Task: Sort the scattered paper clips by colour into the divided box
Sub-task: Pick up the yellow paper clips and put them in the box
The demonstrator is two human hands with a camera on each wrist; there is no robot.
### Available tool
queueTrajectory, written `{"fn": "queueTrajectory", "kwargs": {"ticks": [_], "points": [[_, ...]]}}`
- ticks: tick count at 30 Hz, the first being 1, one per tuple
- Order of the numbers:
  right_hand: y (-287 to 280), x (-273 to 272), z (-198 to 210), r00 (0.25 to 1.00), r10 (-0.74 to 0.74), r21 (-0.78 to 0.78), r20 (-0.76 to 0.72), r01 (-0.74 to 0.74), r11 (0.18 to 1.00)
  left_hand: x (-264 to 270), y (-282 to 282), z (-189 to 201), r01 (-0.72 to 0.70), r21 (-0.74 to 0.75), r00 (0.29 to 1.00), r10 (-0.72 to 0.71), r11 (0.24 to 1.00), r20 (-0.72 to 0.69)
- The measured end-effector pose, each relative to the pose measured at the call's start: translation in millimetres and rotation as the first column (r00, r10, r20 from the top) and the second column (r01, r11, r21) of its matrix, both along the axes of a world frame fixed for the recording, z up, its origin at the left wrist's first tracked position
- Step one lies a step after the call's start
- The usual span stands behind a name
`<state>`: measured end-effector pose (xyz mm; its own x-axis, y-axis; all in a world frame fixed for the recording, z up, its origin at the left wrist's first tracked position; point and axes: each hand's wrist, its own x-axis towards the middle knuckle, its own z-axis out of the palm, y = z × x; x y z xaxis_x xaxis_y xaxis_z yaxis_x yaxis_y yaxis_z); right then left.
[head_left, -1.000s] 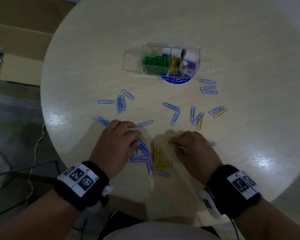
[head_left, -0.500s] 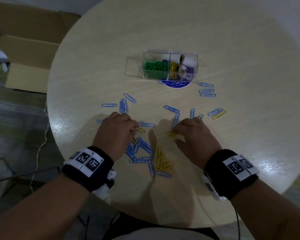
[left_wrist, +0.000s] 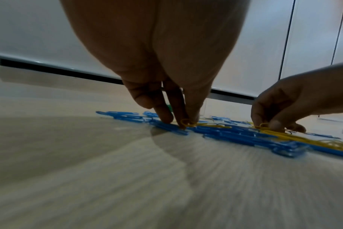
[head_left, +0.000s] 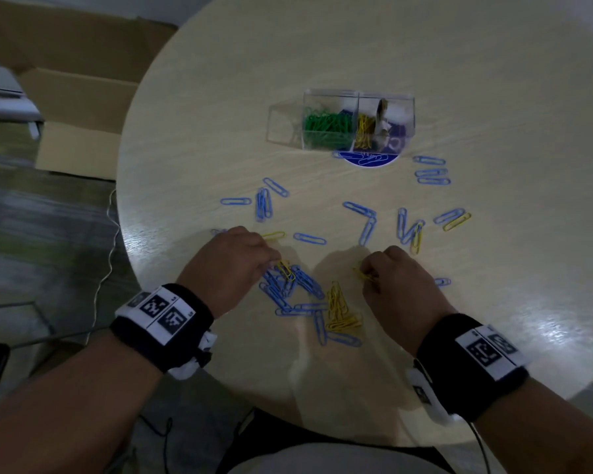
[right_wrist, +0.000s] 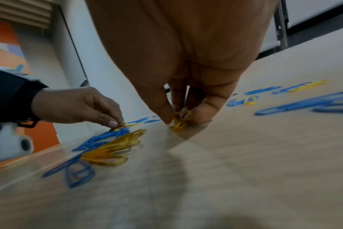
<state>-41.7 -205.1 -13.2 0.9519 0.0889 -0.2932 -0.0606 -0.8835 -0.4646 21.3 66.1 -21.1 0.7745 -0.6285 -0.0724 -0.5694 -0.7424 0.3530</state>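
**Yellow clips picked out of the mixed heap by both hands**

The left hand [head_left: 231, 265] is held knuckles-up over the near part of the round pale wood-grain table [head_left: 493, 80], its fingertips [left_wrist: 183, 122] drawn together on a yellow wire paper clip [head_left: 286, 270] that lies on top of a heap of blue wire paper clips [head_left: 288, 289] just beneath and inward of that hand. The pinch is kept at the fingertips, probably because so thin a clip cannot be lifted from a flat surface in any other way.

The right hand [head_left: 396, 278] is curled in the same manner, and a small bunch of yellow clips [right_wrist: 179, 120] is pinched between its thumb and fingers, touching the table. Between the two hands, and nearer the body, a gathered pile of yellow clips [head_left: 339, 311] is seen; one colour appears to be collected at a time so that a handful can be carried in a single trip.

Well beyond both hands stands the clear plastic divided box [head_left: 358, 121], with green clips [head_left: 326, 126] in its left compartment and some yellow ones in the next. Loose blue clips and a few yellow ones are scattered across the table between the hands and the box, so the sorting is judged to be far from finished. A cardboard carton [head_left: 79, 121] is seen on the floor, far out beyond the left hand.
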Motion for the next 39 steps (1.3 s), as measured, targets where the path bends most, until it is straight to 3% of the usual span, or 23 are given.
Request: {"fn": "queueTrajectory", "kwargs": {"ticks": [6, 13, 20, 33, 39], "points": [[18.1, -6.6, 1.0, 0.999, 0.049, -0.068, 0.012, -0.048, 0.997, 6.5, -4.2, -1.7, -0.075, 0.033, 0.997, 0.075, 0.997, 0.013], [13.2, -1.9, -3.0, 0.996, -0.024, -0.029, 0.086, 0.027, 0.999, 18.3, -4.0, -0.3, -0.146, 0.114, 0.989, 0.143, 0.983, 0.041], [9.0, -2.0, 0.0, 0.998, -0.028, -0.048, 0.058, 0.030, 0.998, 21.7, -8.1, 9.0, -0.220, 0.115, 0.975, 0.213, 0.969, 0.067], [4.9, -7.9, 5.8, 0.999, -0.030, -0.043, -0.029, 0.029, 0.999, 24.4, -21.1, 12.9, -0.174, 0.185, 0.982, 0.184, 0.967, -0.038], [5.0, -6.3, 6.2, 0.994, 0.104, -0.087, -0.039, -0.107, 0.990, 15.4, -30.4, 16.5, -0.146, 0.286, 0.985, 0.165, 0.947, -0.045]]}}
